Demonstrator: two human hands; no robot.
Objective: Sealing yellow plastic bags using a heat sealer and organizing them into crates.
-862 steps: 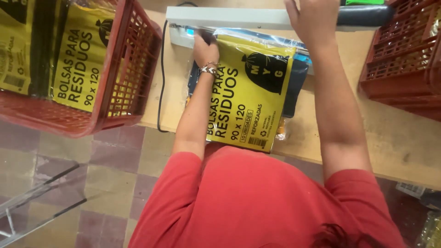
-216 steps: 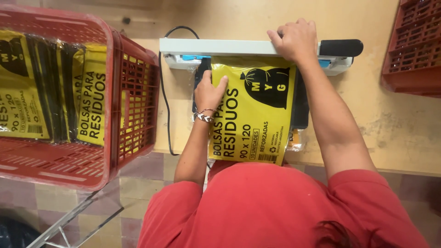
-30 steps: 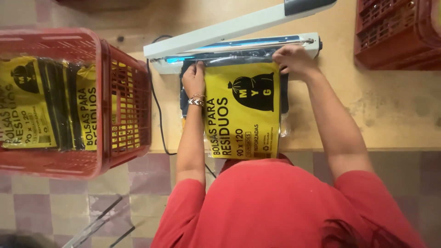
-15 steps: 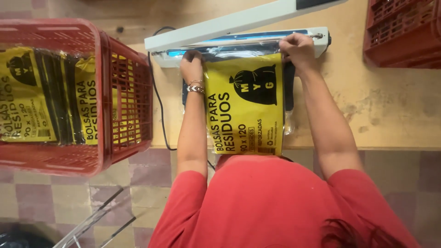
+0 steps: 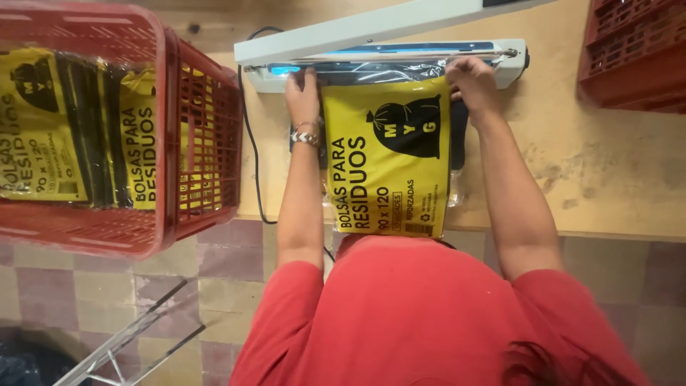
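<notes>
Now, left hand [image 5: 303,91] pinching the near-left top corner of the yellow-labelled clear plastic packet [image 5: 389,154] | right hand [image 5: 471,78] gripping its right corner | packet mouth under the raised white sealer bar [image 5: 371,28] | red plastic crate [image 5: 118,129] left.

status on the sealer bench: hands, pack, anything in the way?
Left hand and right hand pinch the top corners of the yellow bag pack. Clear mouth lies on the heat sealer, arm raised. Nothing blocks the bar.
</notes>
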